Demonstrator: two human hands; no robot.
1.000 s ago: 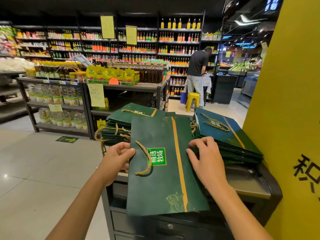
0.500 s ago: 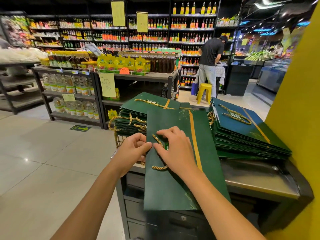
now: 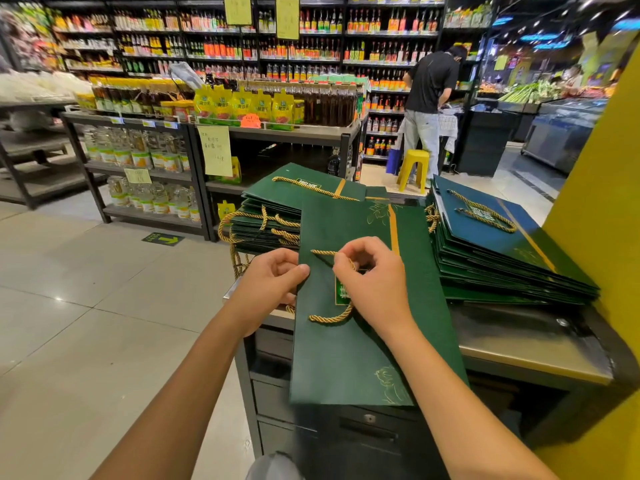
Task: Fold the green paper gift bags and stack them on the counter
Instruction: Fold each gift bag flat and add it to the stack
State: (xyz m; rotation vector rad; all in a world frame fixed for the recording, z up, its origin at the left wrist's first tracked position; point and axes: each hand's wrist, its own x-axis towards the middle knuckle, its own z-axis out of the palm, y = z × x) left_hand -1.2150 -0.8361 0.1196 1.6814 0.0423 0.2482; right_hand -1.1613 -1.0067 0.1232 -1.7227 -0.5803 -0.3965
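A flat green paper gift bag [image 3: 349, 355] lies across the steel counter [image 3: 526, 348], its lower end hanging over the front edge. My left hand [image 3: 266, 285] pinches the bag's left edge. My right hand [image 3: 374, 278] rests on the bag's middle, its fingers pinching the gold rope handle [image 3: 330, 318] and covering part of the green label. Behind on the left sits a stack of flat green bags [image 3: 273, 216] with gold handles dangling. To the right lies a second, taller stack of bags [image 3: 502, 251].
A yellow pillar [image 3: 602, 209] rises right of the counter. Drawers [image 3: 367, 420] are below the counter. Shelves of bottles and jars [image 3: 145, 154] stand across the tiled aisle. A person in a black shirt [image 3: 429, 91] stands by a yellow stool [image 3: 414, 168] far back.
My right hand moved from the bag's right edge to its middle and took the rope handle. The view shifted, so the bag and stacks sit further right in frame.
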